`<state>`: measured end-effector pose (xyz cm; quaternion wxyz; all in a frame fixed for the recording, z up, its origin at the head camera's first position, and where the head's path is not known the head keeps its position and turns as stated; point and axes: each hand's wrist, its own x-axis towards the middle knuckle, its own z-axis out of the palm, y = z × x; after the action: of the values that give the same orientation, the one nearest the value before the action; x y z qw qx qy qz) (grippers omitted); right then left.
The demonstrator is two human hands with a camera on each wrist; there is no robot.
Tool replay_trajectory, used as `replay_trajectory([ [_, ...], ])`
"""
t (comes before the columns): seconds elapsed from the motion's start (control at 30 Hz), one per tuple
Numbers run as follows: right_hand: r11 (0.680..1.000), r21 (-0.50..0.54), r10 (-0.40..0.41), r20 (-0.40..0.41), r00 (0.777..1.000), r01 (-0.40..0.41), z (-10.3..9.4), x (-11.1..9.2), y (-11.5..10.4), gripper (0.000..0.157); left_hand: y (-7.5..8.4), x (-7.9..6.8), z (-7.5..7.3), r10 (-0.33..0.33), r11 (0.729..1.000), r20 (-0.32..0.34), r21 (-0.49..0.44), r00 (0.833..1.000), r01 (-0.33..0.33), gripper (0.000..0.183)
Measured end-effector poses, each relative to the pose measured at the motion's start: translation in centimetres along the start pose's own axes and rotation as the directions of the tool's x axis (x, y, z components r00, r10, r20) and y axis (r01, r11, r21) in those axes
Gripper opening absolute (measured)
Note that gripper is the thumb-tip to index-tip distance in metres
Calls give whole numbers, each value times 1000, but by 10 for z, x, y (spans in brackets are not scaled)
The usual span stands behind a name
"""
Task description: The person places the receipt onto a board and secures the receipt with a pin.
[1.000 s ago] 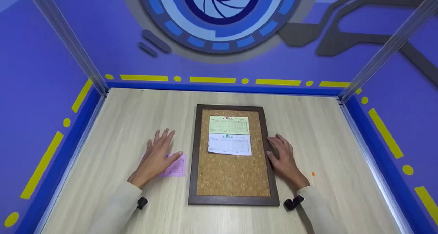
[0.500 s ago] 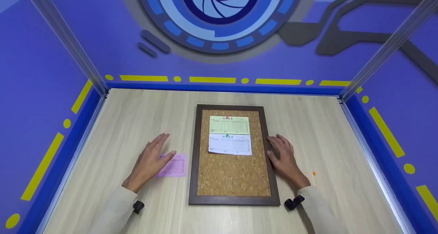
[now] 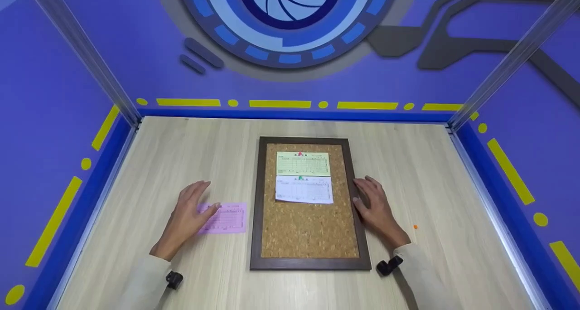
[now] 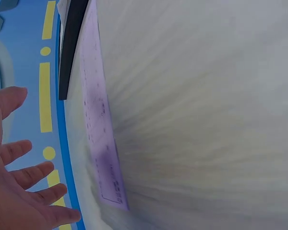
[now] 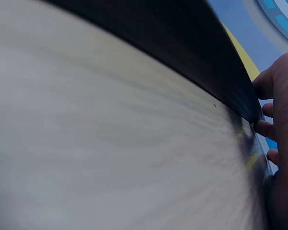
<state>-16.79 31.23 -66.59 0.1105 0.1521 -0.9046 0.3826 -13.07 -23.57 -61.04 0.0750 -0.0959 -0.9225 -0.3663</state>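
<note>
A framed cork board (image 3: 308, 233) lies flat on the table, its dark brown frame around bare cork. Two paper slips are pinned on its upper half: a pale green slip (image 3: 302, 165) with a red pushpin (image 3: 300, 154), and a white slip (image 3: 303, 191) below with a green pushpin (image 3: 300, 177). Left of the board lies a pink slip (image 3: 229, 219); my left hand (image 3: 186, 219) is over its left end, fingers spread and holding nothing, seen also in the left wrist view (image 4: 24, 177). My right hand (image 3: 374, 205) rests against the frame's right side, fingertips touching its edge.
A small orange piece (image 3: 415, 227) lies on the wood-grain table (image 3: 453, 273) right of my right wrist. Blue panels with yellow marks (image 3: 281, 104) rise at the back and both sides, joined by metal corner posts (image 3: 90, 56).
My left hand has drawn back to the left and toward me, uncovering more of the pink slip. The right hand stays at the frame's edge.
</note>
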Motion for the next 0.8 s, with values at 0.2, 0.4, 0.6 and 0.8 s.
replay_trajectory([
  [0.2,1000,8,0,0,1000,0,0,1,0,51,-10,-7,-4,-44,999,-2,-6,999,44,67],
  [0.4,1000,8,-4,-9,1000,4,-1,1,1,51,-21,-14,-7,-96,995,13,-30,995,96,65],
  [0.6,1000,12,10,-12,1000,-10,0,0,2,52,-28,-18,-6,-105,994,28,-34,994,106,63],
  [0.8,1000,15,-12,-21,1000,13,1,2,3,52,-35,-22,-7,-119,993,4,7,993,119,62],
])
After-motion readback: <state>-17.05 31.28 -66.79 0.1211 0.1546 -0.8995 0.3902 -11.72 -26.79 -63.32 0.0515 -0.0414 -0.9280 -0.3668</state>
